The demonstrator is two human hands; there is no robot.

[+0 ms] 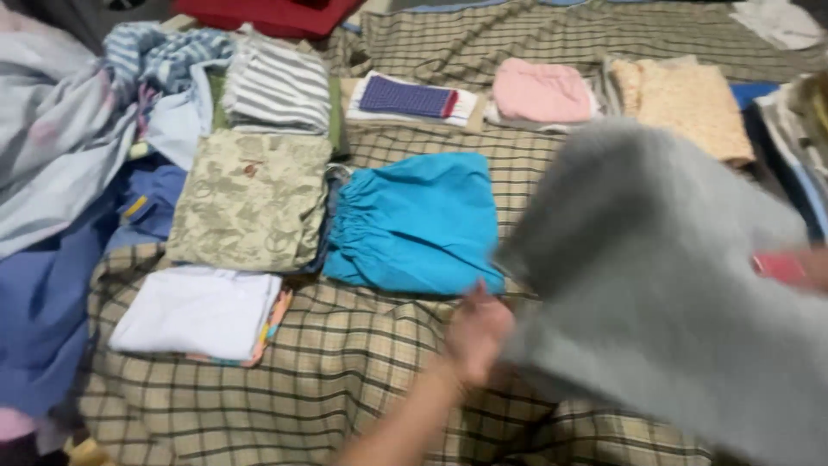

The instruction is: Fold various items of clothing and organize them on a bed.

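1. Clearly, the grey cloth (664,285) is soft and limp; judge it light, and expect it to sag and fold wherever you leave it unsupported (it blurs here, caught mid-swing).
2. Take hold at its edges or corners, one in each hand, since a grip in the middle would likely bunch it.
3. It hangs over the right half of the bed (362,362), above the checked sheet and just beside the folded turquoise garment (418,223).
4. Your left hand (476,332) meets its lower left edge, fingers curled out of sight, so you cannot tell whether they pinch it.
5. Your right hand (811,267) sits at the far right edge, blurred; its grip is unclear.
6. It looks plain pale grey, slightly fuzzy, unpatterned.
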